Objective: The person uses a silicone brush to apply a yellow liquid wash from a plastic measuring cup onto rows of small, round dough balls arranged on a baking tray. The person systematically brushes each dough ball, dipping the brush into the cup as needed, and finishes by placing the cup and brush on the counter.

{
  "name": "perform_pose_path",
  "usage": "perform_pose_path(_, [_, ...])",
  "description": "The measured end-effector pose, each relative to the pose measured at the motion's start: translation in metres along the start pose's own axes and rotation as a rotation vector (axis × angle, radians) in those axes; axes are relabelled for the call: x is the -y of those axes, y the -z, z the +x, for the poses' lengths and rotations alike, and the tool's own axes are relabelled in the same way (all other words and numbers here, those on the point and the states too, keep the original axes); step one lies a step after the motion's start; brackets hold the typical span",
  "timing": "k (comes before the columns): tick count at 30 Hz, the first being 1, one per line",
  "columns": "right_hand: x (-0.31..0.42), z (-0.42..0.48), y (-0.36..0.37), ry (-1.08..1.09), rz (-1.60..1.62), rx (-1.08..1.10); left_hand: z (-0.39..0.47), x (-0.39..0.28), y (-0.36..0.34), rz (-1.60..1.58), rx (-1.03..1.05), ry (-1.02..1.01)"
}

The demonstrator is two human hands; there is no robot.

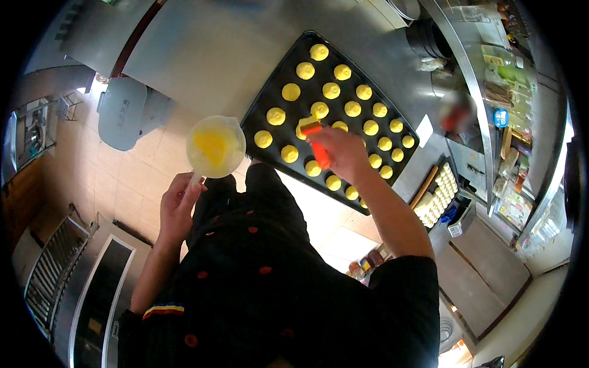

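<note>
My left hand (177, 209) grips the handle of a translucent plastic measuring jug (232, 131), held left of the tray over the floor. Yellow liquid, like beaten egg, lies in its bottom (211, 147). In my right hand (344, 154) is a pastry brush with an orange-red handle (320, 157). Its bristle end is over a round dough ball (301, 131), apparently touching it. Rows of yellow-topped dough balls (319, 52) sit on a black baking tray (271, 96). My right hand and forearm hide some of them.
The tray rests on a steel worktable (207, 60) and sticks out past its near edge. At right are a tray of pale dough pieces (441, 193), a wooden rolling pin (424, 186) and a steel shelf edge (469, 73). A blue timer (500, 118) stands among bottles. A grey bin (122, 115) is at left.
</note>
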State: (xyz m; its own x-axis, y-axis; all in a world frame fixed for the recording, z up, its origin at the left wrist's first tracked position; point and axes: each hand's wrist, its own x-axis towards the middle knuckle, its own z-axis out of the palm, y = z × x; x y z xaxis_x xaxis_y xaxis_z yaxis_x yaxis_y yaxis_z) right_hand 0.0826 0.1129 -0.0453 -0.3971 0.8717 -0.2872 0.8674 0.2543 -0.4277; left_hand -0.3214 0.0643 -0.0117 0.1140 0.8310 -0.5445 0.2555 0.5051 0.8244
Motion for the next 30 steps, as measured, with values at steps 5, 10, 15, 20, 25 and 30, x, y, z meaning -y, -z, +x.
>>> perform_pose_path(5, [0.033,-0.034,0.000,0.034,-0.117,0.268,0.000,0.011,0.006,-0.011,0.004,-0.015])
perform_pose_path(10, [0.021,-0.030,-0.017,-0.048,0.184,-0.132,0.001,0.014,0.011,0.016,0.011,-0.054])
perform_pose_path(15, [-0.004,-0.020,-0.006,-0.593,0.509,-0.292,-0.002,0.012,0.012,-0.033,0.001,-0.019])
perform_pose_path(20, [0.002,-0.035,-0.033,-0.444,0.386,-0.450,-0.001,0.014,0.011,-0.035,0.020,-0.037])
perform_pose_path(25, [0.041,-0.065,-0.060,-0.457,0.376,-0.439,0.002,0.014,0.006,-0.059,0.022,-0.024])
perform_pose_path(30, [0.051,-0.050,-0.054,-0.302,0.309,-0.492,0.002,0.011,0.005,-0.014,0.015,-0.037])
